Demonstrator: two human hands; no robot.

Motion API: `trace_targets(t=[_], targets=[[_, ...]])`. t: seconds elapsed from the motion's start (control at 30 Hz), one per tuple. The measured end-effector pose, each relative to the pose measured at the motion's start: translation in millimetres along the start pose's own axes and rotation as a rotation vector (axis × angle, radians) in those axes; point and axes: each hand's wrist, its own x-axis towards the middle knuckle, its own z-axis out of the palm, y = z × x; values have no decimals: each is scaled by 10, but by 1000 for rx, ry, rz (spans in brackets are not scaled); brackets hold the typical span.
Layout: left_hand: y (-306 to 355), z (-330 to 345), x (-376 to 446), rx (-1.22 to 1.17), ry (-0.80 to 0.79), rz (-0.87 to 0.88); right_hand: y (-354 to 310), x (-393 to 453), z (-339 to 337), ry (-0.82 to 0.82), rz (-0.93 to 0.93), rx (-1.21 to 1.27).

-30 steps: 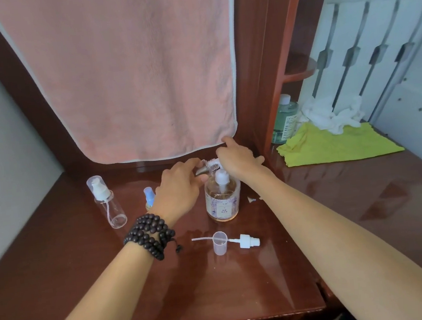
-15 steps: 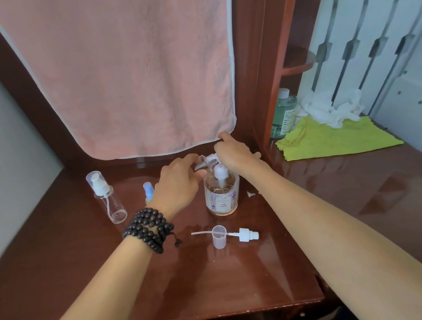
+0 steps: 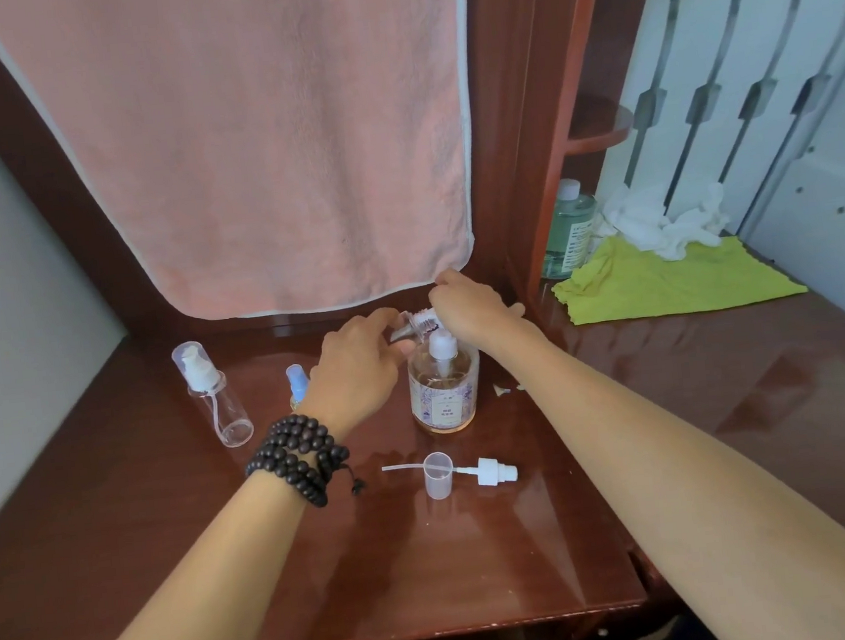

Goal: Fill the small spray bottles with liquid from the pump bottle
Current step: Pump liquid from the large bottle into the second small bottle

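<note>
**Desk alcove: pump bottle, spray bottles, both hands at the nozzle**

Edges and room. The brown tabletop [image 3: 140, 569] has its front edge nearest the viewer; a grey wall closes the left side and a wooden upright [image 3: 543, 153] the right. Its near half is bare, glossy wood between the two forearms.

Surroundings.
- Pink towel [image 3: 249, 145], hanging at the back, its hem just above the hands.
- Clear spray bottle [image 3: 213, 394], capped, upright at left, well apart from the hands.
- Blue-topped small bottle [image 3: 296, 382], upright, partly hidden behind the left wrist.
- Loose clear cap [image 3: 436, 474] and white spray head with dip tube [image 3: 491, 470], lying together in front of the pump bottle.
- Beyond the upright: green bottle [image 3: 569, 228], yellow cloth [image 3: 664, 283], crumpled white tissue [image 3: 659, 222].

Task item. The pump bottle [image 3: 445, 390], amber liquid inside, stands upright mid-tabletop, its white pump directly under the hands.

Hands.
- Left hand [image 3: 357, 362], dark bead bracelet [image 3: 297, 458] on the wrist: fingers curled round a small clear bottle [image 3: 411, 327], held tilted by the pump nozzle.
- Right hand [image 3: 470, 305]: fingers bent down over the pump top; it appears to grip the pump bottle's head, though the contact is hidden.
</note>
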Motion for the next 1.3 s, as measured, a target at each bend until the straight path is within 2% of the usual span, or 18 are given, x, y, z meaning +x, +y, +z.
trace_targets(t=[0.1, 0.2, 0.27, 0.33, 0.5, 0.7, 0.9, 1.17, 1.3], targets=[[5, 54, -29, -10, -11, -12, 48, 176, 161, -65, 78, -65], [-2, 71, -74, -30, -20, -23, 211, 562, 383, -89, 72, -133], [13, 31, -69, -29, -25, -18, 148, 396, 281, -101, 70, -137], [19, -23, -32, -26, -8, -5, -7, 71, 89, -73, 29, -96], [22, -28, -8, -17, 10, 9, -25, 101, 50, -35, -1, -64], [-5, 65, -39, -14, -25, -17, 62, 140, 161, -5, 111, -77], [25, -22, -12, -39, 19, -7, 41, 121, 22, -18, -46, -21], [18, 64, -68, -15, -28, -12, 93, 349, 268, -27, 109, -60], [33, -5, -60, -24, -16, -7, 94, 240, 157, 22, 24, -62]])
